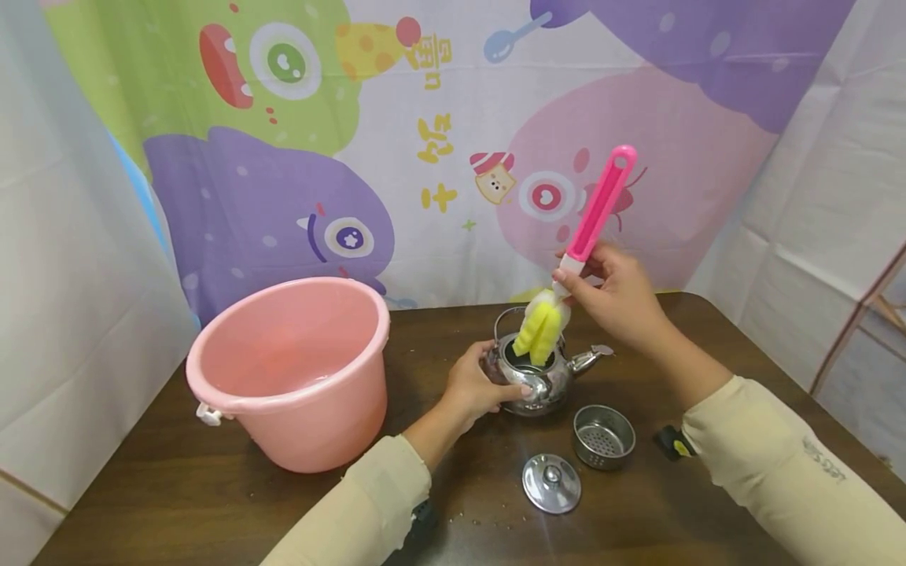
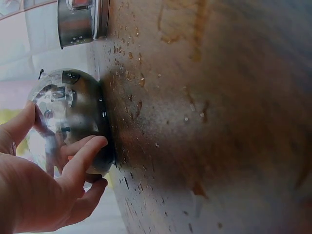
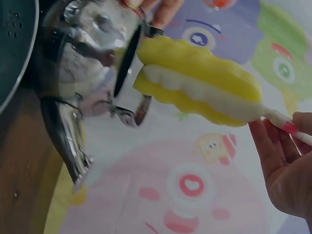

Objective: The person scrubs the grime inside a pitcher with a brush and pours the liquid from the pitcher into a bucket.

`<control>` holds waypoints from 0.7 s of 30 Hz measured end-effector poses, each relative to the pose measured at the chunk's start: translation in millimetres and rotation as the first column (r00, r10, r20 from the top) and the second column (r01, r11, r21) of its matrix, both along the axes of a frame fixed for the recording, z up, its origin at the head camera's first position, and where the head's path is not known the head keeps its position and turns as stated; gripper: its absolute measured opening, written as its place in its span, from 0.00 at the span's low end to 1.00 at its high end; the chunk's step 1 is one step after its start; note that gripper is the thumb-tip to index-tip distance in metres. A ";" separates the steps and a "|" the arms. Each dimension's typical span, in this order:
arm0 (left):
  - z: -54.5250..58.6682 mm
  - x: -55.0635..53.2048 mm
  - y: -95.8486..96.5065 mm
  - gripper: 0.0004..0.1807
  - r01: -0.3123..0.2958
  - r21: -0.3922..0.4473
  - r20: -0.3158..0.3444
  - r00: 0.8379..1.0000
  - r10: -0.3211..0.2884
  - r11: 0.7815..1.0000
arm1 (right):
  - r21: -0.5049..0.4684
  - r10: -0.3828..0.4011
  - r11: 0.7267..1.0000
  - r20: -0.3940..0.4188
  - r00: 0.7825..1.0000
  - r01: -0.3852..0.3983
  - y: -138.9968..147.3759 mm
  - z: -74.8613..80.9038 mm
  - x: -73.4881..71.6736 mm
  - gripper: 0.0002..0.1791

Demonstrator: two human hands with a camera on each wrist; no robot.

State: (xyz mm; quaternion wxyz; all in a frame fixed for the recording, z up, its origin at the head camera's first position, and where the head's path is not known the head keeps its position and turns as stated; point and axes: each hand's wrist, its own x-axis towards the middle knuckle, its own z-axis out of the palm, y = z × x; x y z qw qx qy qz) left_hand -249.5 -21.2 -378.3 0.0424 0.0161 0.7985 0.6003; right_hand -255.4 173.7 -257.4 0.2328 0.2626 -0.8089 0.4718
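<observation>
A shiny metal teapot (image 1: 541,391) stands on the table without its lid, its spout pointing right and its wire handle raised. My left hand (image 1: 476,385) holds the pot's body from the left, thumb over the front, and in the left wrist view the fingers curve round its side. Between the fingertips of my right hand (image 1: 614,295) is a sponge bottle brush (image 1: 594,208) with a pink handle pointing up. Its yellow and white sponge head (image 3: 204,87) is at the pot's opening, the tip reaching the mouth.
A large pink bucket (image 1: 368,393) stands on the left of the brown table (image 1: 488,542). In front of the pot are a perforated metal strainer (image 1: 604,436) and a round metal lid (image 1: 551,483). Water drops (image 2: 141,80) dot the tabletop. A cartoon-print curtain (image 1: 453,259) hangs behind.
</observation>
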 end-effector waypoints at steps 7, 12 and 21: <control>0.8 0.4 -0.2 0.48 0.002 -0.010 0.009 1.000 -0.001 1.000 | 0.091 -0.010 0.996 0.030 0.999 0.007 -11.6 -17.9 -11.2 0.15; 0.4 0.6 -0.5 0.47 0.006 -0.013 0.005 1.000 -0.006 1.000 | 0.180 -0.031 0.983 0.018 0.999 0.027 -15.3 -29.8 -15.0 0.12; -0.5 0.3 -0.3 0.47 0.015 -0.004 -0.013 1.000 -0.015 1.000 | 0.227 0.005 0.974 0.089 0.996 -0.025 -14.2 -44.7 -17.9 0.13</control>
